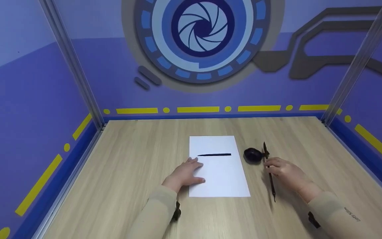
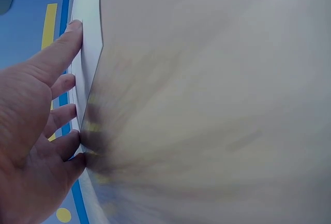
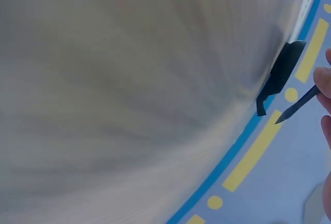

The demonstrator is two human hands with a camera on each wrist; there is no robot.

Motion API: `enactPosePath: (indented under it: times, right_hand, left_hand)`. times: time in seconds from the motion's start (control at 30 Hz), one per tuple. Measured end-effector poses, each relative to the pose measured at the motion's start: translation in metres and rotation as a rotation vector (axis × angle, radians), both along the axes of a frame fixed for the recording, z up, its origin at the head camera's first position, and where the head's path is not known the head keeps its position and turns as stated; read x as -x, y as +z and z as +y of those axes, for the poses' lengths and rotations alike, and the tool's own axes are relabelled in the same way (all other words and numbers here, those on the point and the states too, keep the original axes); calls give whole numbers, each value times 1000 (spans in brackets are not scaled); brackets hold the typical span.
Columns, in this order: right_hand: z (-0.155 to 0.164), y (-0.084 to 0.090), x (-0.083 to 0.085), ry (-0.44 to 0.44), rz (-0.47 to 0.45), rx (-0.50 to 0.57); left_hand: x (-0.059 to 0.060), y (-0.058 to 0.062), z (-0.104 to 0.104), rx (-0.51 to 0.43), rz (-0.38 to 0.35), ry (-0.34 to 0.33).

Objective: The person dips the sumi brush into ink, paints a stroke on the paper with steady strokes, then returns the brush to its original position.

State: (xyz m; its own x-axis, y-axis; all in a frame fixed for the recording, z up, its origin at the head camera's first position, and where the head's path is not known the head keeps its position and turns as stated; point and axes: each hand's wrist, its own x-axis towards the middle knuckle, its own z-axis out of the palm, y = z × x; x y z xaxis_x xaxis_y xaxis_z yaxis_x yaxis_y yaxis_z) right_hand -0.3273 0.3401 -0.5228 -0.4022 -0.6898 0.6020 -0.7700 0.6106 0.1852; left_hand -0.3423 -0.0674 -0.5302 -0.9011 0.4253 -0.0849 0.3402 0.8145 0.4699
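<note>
A white sheet of paper lies on the table with one black horizontal stroke across its upper part. My left hand rests on the paper's left edge, fingers spread and thumb pointing inward; the left wrist view shows the fingertips along the sheet. To the right of the paper sits a black rounded inkstone with a small knob on its right side. My right hand pinches a dark writing brush beside it. The brush's pointed tip shows close to the inkstone in the right wrist view.
The wooden table has blue-purple printed walls at its back and sides. Metal posts stand at the back corners. Bare wood surrounds the paper.
</note>
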Motion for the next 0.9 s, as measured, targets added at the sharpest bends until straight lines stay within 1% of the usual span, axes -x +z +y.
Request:
enactPosePath:
  times: [0.1,0.17,0.33,0.47,0.67,0.8,0.9]
  right_hand:
    - [1,-1,-2,-10,-41,-26]
    - [2,-2,-3,-8,-76,-24]
    - [3,-5,-2,38,-219,77]
    - [3,-6,-1,81,-289,129]
    - [4,-8,1,110,-313,132]
    - [4,-7,3,128,-277,109]
    - [6,-9,6,144,-230,80]
  left_hand:
    - [0,1,0,-2,-11,10]
    - [0,1,1,0,-15,13]
    - [0,2,1,1,-20,16]
    - [0,1,0,1,-25,18]
    - [1,0,0,3,-12,6]
    - [1,-1,-1,5,-4,-2]
    - [2,-1,-1,8,2,-5]
